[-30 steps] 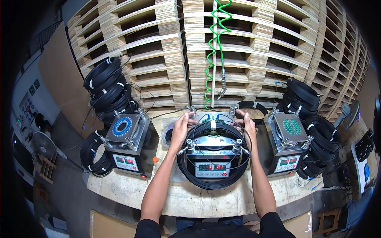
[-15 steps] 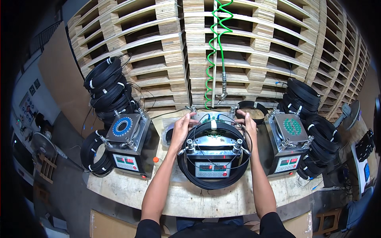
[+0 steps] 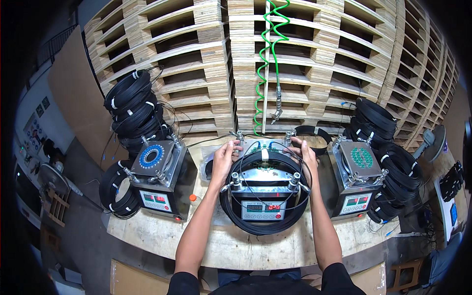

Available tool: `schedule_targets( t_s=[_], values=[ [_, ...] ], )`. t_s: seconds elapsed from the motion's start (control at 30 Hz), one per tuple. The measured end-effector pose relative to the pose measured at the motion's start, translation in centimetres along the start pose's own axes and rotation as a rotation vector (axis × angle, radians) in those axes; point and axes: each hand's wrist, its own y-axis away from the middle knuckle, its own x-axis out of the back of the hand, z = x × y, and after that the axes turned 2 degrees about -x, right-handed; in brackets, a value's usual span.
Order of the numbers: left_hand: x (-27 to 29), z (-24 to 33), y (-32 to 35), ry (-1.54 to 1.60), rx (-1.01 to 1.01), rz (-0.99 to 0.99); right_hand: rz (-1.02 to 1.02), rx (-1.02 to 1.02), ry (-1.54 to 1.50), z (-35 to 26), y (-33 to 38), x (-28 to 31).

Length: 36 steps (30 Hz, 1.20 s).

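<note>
A black cable coil (image 3: 265,226) with a white tie lies looped around the four posts of the middle winding machine (image 3: 263,189), which has a red digital display on its front. My left hand (image 3: 225,158) rests on the coil's far left side by the back left post. On the far right side, by the back right post, my right hand (image 3: 304,153) grips the coil. Both hands have fingers curled on the black cable.
Similar machines stand at the left (image 3: 157,172) and right (image 3: 356,169) on the wooden bench (image 3: 162,236). Stacks of finished black coils (image 3: 135,110) (image 3: 378,123) flank them. A green spiral air hose (image 3: 268,59) hangs in front of stacked wooden pallets (image 3: 196,64).
</note>
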Motion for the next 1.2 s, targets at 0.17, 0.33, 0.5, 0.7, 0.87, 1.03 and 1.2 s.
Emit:
schedule_targets(
  t_s=[0.17, 0.33, 0.5, 0.7, 0.87, 1.03, 1.2],
  values=[
    [-0.7, 1.3, 0.5, 0.007, 0.031, -0.033, 0.081, 0.084, 0.086, 0.1, 0.0, 0.4],
    [-0.2, 1.3, 0.4, -0.09, -0.035, -0.101, 0.066, 0.022, 0.137, 0.1, -0.2, 1.1],
    [-0.2, 1.0, 0.3, -0.066, -0.041, -0.056, 0.027, 0.015, 0.145, -0.1, -0.2, 0.8],
    [-0.3, 0.5, 0.3, -0.064, -0.021, 0.021, 0.038, -0.011, 0.052, -0.2, 0.1, 0.4],
    [-0.2, 0.5, 0.1, -0.093, -0.079, -0.042, 0.093, 0.066, 0.096, 0.2, -0.1, 0.3],
    [-0.7, 1.4, 0.4, -0.089, -0.06, -0.092, 0.056, 0.047, 0.117, 0.5, -0.4, 1.3],
    [-0.3, 1.0, 0.3, -0.087, -0.069, -0.054, 0.0, -0.029, 0.071, -0.1, -0.1, 0.7]
  ],
)
